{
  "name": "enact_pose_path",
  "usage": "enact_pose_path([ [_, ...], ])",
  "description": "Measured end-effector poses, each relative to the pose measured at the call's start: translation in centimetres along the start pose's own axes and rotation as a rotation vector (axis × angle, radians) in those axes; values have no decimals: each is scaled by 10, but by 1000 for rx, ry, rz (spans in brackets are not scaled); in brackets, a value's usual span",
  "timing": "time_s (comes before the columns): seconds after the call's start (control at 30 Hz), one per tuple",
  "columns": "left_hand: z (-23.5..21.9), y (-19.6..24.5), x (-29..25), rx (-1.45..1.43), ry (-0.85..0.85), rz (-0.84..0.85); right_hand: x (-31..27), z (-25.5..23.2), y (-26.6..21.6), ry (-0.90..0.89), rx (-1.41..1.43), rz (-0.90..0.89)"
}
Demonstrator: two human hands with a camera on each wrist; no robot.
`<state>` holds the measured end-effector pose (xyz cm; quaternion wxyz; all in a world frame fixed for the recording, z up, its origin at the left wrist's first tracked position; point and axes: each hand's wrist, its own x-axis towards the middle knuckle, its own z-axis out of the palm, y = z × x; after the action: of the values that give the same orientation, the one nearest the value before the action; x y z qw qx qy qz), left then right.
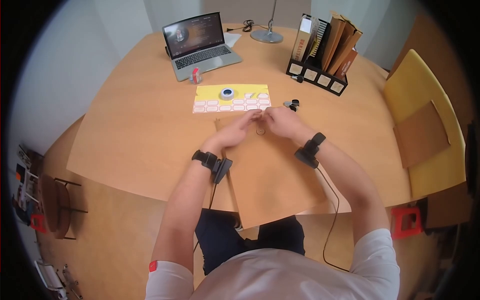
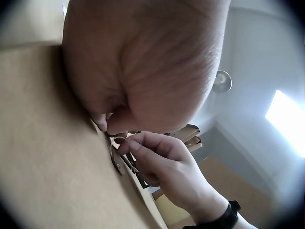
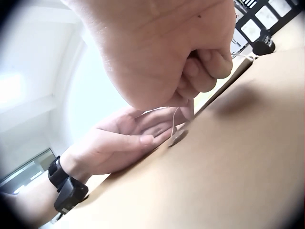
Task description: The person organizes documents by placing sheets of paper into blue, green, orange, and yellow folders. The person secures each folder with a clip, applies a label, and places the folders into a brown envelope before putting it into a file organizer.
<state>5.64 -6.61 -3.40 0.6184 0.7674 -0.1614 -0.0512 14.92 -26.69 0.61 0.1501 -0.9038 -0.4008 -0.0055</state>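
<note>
A large brown kraft envelope [image 1: 275,175] lies on the table in front of the person, its near end reaching past the table edge. On its far part sits a small round button [image 1: 260,132] with a thin string [image 3: 174,119] rising from it. The right hand [image 1: 285,122] pinches the string between thumb and curled fingers, just above the envelope. Beside it, the left hand [image 1: 236,132] rests at the envelope's far edge, fingers and thumb fairly straight, as the right wrist view shows. Both hands' fingertips nearly meet over the button.
Beyond the hands lies a yellow sheet of labels [image 1: 205,93] with a white roll [image 1: 227,94] on it. Black clips [image 1: 292,105] lie to the right. Farther back stand a laptop [image 1: 205,55], a lamp base [image 1: 266,36] and a black file box [image 1: 317,77]. A yellow chair [image 1: 425,120] stands at the right.
</note>
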Motion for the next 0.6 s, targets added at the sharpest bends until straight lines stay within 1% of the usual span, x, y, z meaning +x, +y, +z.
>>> enact_pose_path([
  [0.07,4,6,-3,6,15,15,-3,-12,2,-38,-113,36],
  [0.2,4,5,-1,101,-34,34,-18,-25,8,-163,-269,66],
  [0.3,3,7,-1,82,-33,49,-51,-32,2,-179,-338,-52],
  [0.37,2,2,0,47,-26,49,-68,-48,-23,-271,-345,-109],
  [0.4,1,-1,0,-19,-12,37,-73,-52,-32,-317,-348,-137],
  [0.43,-1,-4,1,-84,-2,24,-75,-49,-35,-325,-335,-246],
  [0.53,-3,6,0,-226,36,-40,-63,-26,-61,-347,-265,-416],
  [0.6,-2,12,-3,-297,71,-88,-46,-14,-74,-330,-247,-407],
])
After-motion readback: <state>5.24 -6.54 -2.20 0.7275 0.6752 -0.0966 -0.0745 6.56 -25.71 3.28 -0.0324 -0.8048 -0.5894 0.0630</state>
